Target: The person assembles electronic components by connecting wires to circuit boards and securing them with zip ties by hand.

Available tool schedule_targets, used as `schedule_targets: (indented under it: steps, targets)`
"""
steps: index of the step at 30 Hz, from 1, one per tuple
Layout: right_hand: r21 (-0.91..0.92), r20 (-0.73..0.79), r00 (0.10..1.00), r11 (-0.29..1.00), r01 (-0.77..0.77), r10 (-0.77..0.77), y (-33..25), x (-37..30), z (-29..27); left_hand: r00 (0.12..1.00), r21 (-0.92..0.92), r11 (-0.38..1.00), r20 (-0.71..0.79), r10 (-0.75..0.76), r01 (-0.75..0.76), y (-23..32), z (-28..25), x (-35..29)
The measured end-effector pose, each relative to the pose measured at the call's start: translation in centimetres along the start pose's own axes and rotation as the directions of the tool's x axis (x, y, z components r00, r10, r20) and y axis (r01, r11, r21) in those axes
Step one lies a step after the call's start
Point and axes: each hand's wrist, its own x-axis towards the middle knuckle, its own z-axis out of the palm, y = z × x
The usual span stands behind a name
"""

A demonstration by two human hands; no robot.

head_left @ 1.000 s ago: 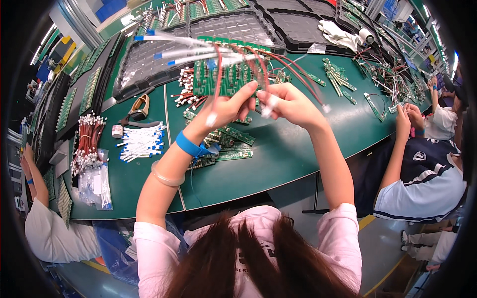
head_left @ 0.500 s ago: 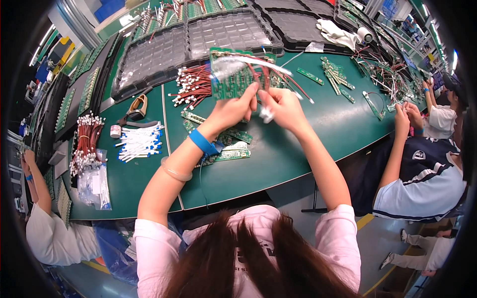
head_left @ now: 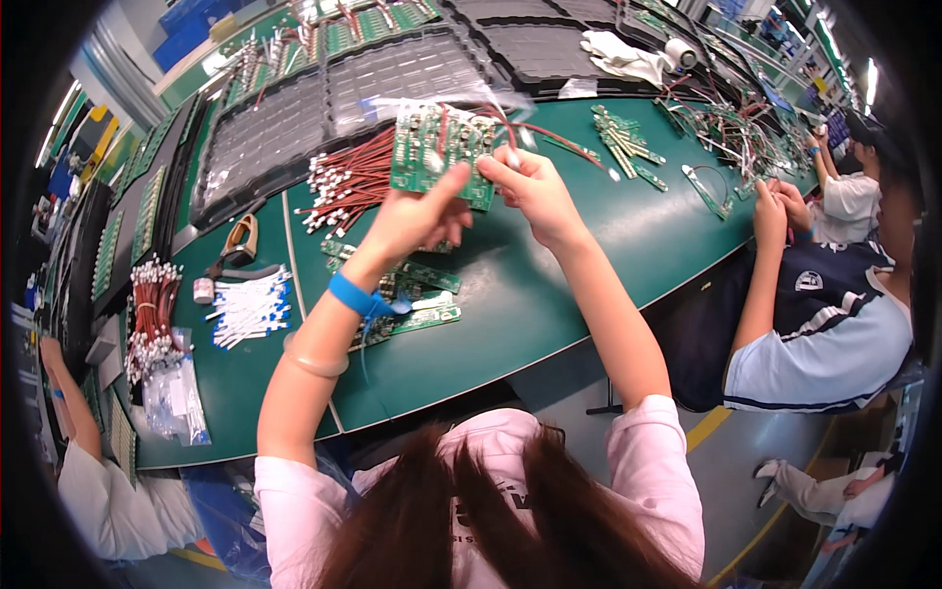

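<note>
My left hand (head_left: 420, 214) is closed on a green circuit board panel (head_left: 427, 147), its thumb over the board's lower edge. At the panel's right side, my right hand (head_left: 535, 196) pinches what appears to be a red-and-white cable (head_left: 510, 135); part of the cable is smeared by motion. Behind my left hand lies a bundle of dark red cables with white connectors (head_left: 345, 182). Several narrow circuit boards (head_left: 424, 316) are on the table close to my left wrist, partly covered by that forearm.
Black trays (head_left: 260, 147) line the back of the green table (head_left: 589, 265). Left are a tied red cable bundle (head_left: 152, 312), white strips (head_left: 253, 309) and pliers (head_left: 245, 272). Narrow boards (head_left: 623, 142), a wire heap (head_left: 731, 128) and white gloves (head_left: 628, 57) lie right; co-workers (head_left: 819, 324) sit alongside.
My right hand has come up closer to the panel's right edge. The panel's face now shows more fully, and the white part that hung below my right fingers no longer shows. The whole view has shifted.
</note>
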Motion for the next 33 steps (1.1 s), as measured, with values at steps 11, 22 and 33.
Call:
schedule_targets:
  steps: [11,22,33]
  targets:
    - [-0.102,0.35,0.937,0.993,0.056,-0.017,-0.4,-0.2,0.2,0.998,-0.067,0.998,-0.055,-0.023,0.019,-0.3,-1.7,-0.8]
    - [-0.278,0.258,0.966,0.956,0.088,-0.014,-2.4,-0.9,0.1,0.989,0.031,0.992,0.086,0.122,-0.125,0.6,-1.5,-1.4]
    - [-0.437,0.061,0.977,0.875,0.209,-0.203,1.1,-1.0,0.1,0.979,0.081,0.976,0.003,0.205,-0.205,-0.3,-0.2,-0.6]
